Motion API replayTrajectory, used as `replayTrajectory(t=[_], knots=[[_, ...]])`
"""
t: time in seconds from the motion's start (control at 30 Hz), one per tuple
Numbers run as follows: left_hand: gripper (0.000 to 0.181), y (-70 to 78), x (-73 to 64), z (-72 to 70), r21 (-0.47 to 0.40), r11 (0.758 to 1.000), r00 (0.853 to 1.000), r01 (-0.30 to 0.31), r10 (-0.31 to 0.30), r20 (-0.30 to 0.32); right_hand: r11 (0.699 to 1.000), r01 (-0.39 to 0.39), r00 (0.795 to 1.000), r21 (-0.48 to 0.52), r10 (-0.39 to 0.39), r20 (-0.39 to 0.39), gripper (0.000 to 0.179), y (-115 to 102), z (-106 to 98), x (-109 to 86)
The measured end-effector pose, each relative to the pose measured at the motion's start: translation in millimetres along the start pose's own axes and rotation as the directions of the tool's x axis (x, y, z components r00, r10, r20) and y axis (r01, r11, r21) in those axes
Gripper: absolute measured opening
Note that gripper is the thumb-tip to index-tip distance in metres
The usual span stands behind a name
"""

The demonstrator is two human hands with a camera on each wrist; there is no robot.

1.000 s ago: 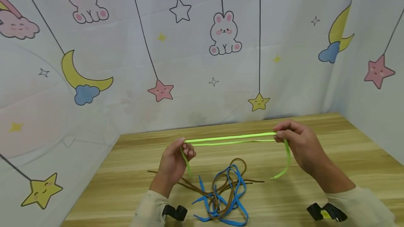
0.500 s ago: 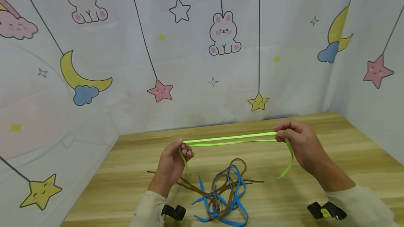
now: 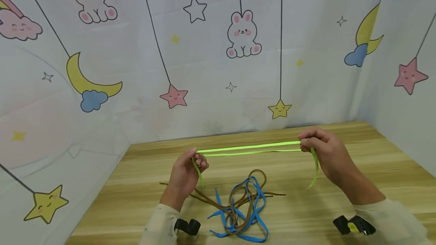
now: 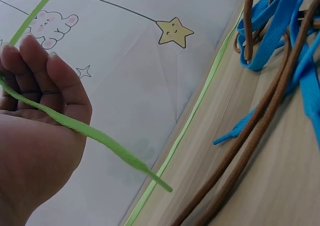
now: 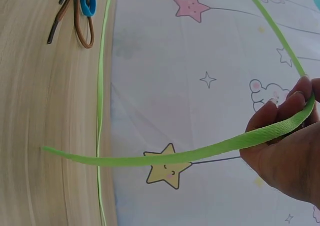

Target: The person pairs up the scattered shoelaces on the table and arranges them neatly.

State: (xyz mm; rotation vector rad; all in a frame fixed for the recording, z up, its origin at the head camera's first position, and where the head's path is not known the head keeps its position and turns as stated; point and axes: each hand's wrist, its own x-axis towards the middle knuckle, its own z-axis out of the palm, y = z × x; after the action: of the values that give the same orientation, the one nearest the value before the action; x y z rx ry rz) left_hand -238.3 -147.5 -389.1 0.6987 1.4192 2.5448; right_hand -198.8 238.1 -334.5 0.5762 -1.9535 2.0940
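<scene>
A bright green shoelace (image 3: 248, 149) is stretched in two parallel strands above the wooden table (image 3: 368, 162). My left hand (image 3: 190, 165) pinches its left fold, and a short end (image 4: 100, 136) hangs down across my palm. My right hand (image 3: 316, 147) pinches the right fold, from which a longer loose end (image 5: 165, 156) droops toward the table. Below the stretched lace lies a tangle of a blue lace (image 3: 253, 209) and a brown lace (image 3: 238, 196).
A cartoon-printed cloth (image 3: 211, 56) with rabbits, stars and moons walls the table at the back and on both sides. Black wrist straps (image 3: 185, 227) sit on both sleeves. Bare wood shows at the right of the tangle.
My right hand has shifted slightly right and up, so the hanging right end now swings closer under it. The left hand has barely moved.
</scene>
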Motion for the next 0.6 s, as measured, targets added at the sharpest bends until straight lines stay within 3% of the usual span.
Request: replayTrajectory(t=[0.6], knots=[[0.039, -2.1, 0.8, -6.3, -0.008, 1.0, 0.998, 0.007, -0.008, -0.069, 0.999, 0.0, 1.0, -0.04, -0.001, -0.019, 0.015, 0.0, -1.5, 1.3]])
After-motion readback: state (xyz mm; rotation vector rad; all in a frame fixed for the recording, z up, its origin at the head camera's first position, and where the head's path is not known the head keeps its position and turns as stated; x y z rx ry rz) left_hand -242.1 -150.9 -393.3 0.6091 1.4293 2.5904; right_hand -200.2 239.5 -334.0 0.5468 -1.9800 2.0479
